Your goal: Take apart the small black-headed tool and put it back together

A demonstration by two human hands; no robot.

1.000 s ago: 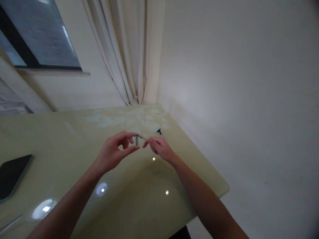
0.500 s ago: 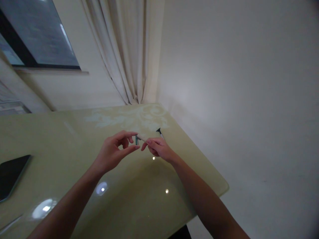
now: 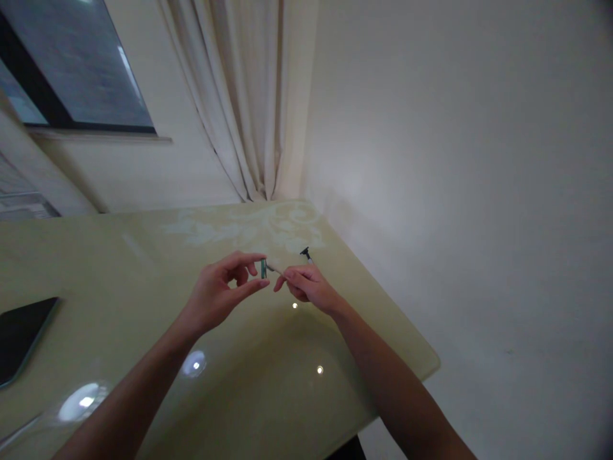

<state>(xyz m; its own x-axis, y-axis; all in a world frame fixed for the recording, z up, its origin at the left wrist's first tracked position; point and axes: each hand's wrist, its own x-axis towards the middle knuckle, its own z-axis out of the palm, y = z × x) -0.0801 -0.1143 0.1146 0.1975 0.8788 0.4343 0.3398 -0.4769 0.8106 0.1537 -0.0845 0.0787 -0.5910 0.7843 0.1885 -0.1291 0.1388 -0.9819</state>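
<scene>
Left hand (image 3: 223,286) pinches a narrow green bar (image 3: 263,269); right hand (image 3: 310,285) grips a thin stick (image 3: 276,271).
Its tip sits slightly lower than before.

Glossy yellow-green table (image 3: 134,281) set in the corner (image 3: 308,128) of a dim, pale-walled rm.
Dark-framed window (image 3: 105,70), upper L, sits above a thin sill (image 3: 100,137); a cream curtain (image 3: 239,83) hangs in folds nr the corner, w/ a 2nd curtain (image 3: 38,153) at far L. Plain R wall (image 3: 431,160) runs alongside the table. Pale scroll pattern (image 3: 292,217) marks the tabletop's far end; round light reflections (image 3: 83,402) dot the surface nearer the camera.
</scene>
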